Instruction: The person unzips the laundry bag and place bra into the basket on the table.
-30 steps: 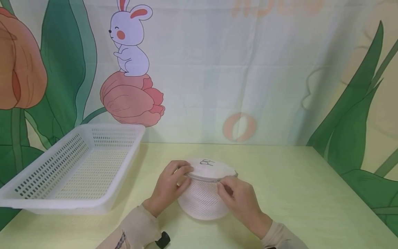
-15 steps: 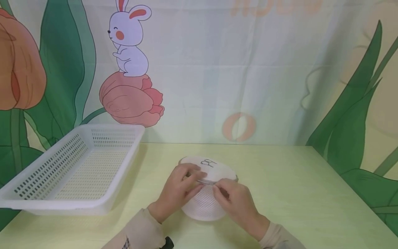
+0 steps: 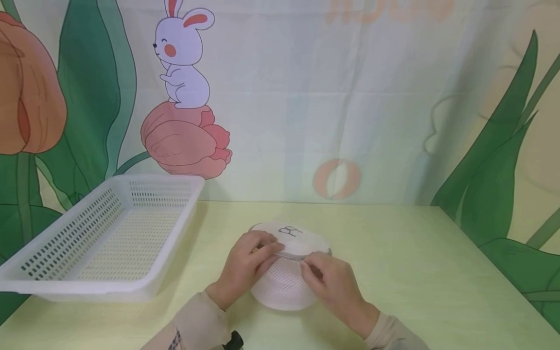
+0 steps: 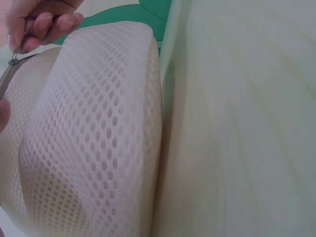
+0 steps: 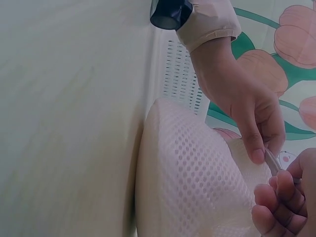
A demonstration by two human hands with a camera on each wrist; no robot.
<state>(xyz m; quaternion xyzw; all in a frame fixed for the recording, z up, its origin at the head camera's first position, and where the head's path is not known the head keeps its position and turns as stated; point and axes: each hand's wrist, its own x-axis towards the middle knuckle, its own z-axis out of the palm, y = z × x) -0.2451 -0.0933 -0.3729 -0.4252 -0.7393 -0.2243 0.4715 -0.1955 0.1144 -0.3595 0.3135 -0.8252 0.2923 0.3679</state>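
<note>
A white mesh bag (image 3: 286,287) with a round lid stands upright on the table, a dark line drawing on its top. A grey zipper runs round the rim. My left hand (image 3: 247,262) pinches the zipper edge at the front left of the lid; the right wrist view shows this left hand (image 5: 242,98) with thumb and finger on the grey band. My right hand (image 3: 337,287) pinches at the zipper just to the right. In the left wrist view my right hand (image 4: 44,24) holds the metal zipper pull (image 4: 13,60), its fingers curled.
A white perforated plastic basket (image 3: 175,243) stands on the table at the left. Behind the table hangs a cloth backdrop (image 3: 271,121) printed with a rabbit, tulips and green leaves.
My left hand has moved right along the rim, closer to my right hand, which has shifted slightly left. The lid has turned and tilted a little.
</note>
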